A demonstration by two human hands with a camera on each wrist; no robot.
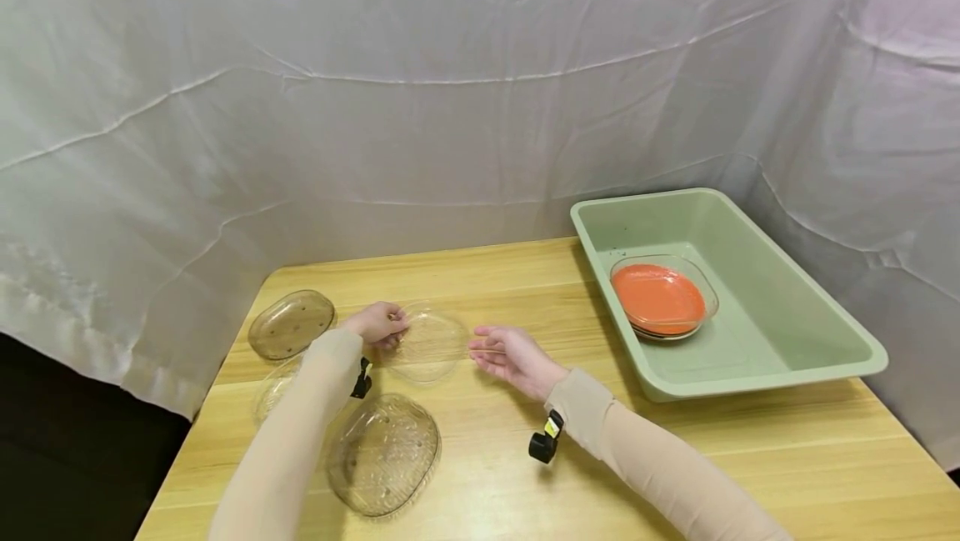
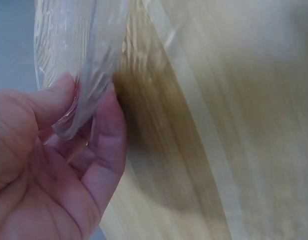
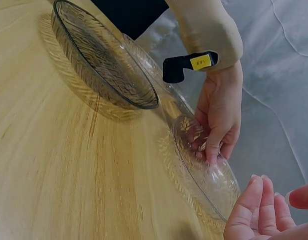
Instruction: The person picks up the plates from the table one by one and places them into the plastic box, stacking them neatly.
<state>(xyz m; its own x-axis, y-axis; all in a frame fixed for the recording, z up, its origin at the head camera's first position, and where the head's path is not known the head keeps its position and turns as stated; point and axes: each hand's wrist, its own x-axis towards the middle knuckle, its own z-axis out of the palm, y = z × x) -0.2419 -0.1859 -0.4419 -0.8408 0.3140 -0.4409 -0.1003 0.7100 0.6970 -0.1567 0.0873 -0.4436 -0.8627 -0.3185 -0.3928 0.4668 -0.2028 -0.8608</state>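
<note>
A clear glass plate with a rippled texture (image 1: 431,347) is near the middle of the wooden table. My left hand (image 1: 378,324) pinches its left rim, the thumb on one face and the fingers on the other in the left wrist view. At the opposite rim is my right hand (image 1: 517,360), its fingers loosely bent and its thumb apart, gripping nothing. In the right wrist view, these fingertips (image 3: 263,182) lie right by the edge of the tilted plate (image 3: 198,175). Nearer me rests a smoky brown rippled glass dish (image 1: 385,456).
A smaller brown oval dish (image 1: 292,324) lies at the table's left edge. Another clear dish (image 1: 272,391) is partly hidden behind my left forearm. On the right stands a deep green basin (image 1: 780,324), holding stacked dishes with an orange one (image 1: 658,295). Grey curtains (image 1: 450,141) hang behind.
</note>
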